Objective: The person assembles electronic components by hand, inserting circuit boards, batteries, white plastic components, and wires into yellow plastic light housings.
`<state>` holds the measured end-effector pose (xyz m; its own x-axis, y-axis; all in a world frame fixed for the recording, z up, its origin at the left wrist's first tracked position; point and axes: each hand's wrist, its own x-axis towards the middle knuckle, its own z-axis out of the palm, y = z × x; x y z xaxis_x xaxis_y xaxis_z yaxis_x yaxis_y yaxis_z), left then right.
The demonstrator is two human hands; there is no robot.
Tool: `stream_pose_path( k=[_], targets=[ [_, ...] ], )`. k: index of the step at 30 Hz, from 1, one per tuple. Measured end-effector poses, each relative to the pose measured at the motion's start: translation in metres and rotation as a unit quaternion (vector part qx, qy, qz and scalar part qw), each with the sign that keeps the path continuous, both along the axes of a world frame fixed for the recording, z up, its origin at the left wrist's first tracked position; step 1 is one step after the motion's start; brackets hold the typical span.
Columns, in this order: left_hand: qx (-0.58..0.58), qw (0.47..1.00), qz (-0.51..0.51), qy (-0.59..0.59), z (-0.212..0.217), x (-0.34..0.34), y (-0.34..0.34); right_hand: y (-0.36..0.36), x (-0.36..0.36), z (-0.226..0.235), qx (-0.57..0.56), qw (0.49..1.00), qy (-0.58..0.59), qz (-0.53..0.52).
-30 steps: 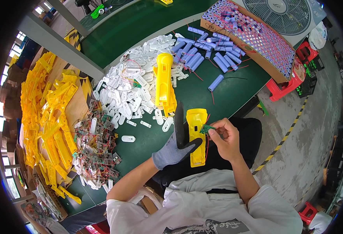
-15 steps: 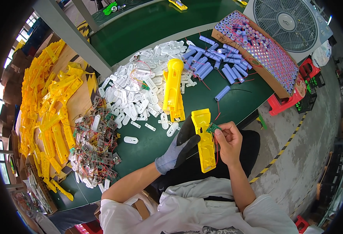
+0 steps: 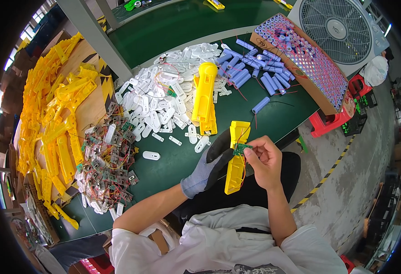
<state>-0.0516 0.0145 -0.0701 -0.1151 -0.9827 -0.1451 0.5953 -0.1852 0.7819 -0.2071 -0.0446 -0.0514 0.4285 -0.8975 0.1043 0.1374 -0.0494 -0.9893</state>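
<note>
Just right of the frame's centre, the gloved left hand is clamped on a yellow shell, its hollow side showing. At the shell's right, the bare right hand pinches a green circuit board across the shell's middle; whether board and shell touch, I cannot tell. White plastic pieces lie heaped on the green bench at upper centre, beside loose purple cells.

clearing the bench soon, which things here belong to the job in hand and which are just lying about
Likely the job:
- yellow shell, gloved left hand
- circuit board, right hand
- perhaps purple cells, white pieces

Seemingly just around:
- fan
- red stool
- white bag
</note>
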Motion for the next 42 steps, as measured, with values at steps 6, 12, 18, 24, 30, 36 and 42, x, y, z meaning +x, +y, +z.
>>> stream_pose_path(
  k=[6,12,18,24,30,36,42],
  targets=[
    [0.002,1.0,-0.008,0.013,0.003,0.0,0.001,-0.004,-0.005,0.0,0.014,1.0,0.009,-0.002],
    [-0.003,1.0,-0.01,0.02,0.0,-0.001,0.003,-0.002,-0.004,0.001,0.026,1.0,0.014,-0.01],
    [-0.013,0.997,0.005,-0.077,0.003,-0.003,0.004,0.003,-0.001,-0.001,0.005,0.999,0.041,-0.031],
    [0.02,0.997,0.026,-0.069,-0.004,0.0,0.003,0.004,0.001,-0.002,-0.088,0.988,0.121,-0.038],
    [-0.007,0.999,0.034,-0.04,-0.005,-0.004,0.005,0.0,0.002,0.002,-0.202,0.945,0.255,-0.032],
    [0.008,0.997,0.0,-0.081,-0.003,-0.002,0.004,0.007,0.007,-0.005,-0.209,0.946,0.242,-0.054],
    [-0.033,0.994,0.067,-0.08,-0.001,-0.005,0.011,0.003,0.006,-0.009,-0.262,0.928,0.261,-0.042]
  ],
)
